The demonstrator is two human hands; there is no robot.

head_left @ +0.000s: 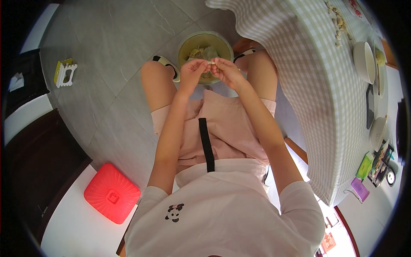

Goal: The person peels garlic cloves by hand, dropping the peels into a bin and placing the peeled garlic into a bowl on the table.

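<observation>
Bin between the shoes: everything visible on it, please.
The round bin is open-topped, with a pale rim and a yellowish inner wall; it looks like plastic. It stands upright on the gray tiled floor, between the person's shoes. Inside lie yellowish scraps and a pale clump, too unclear to identify. The left hand and right hand partly hide it; neither appears to touch it.

Both hands [193,72] on a pale piece [211,63] (quite small) over a bucket [186,44].
</observation>
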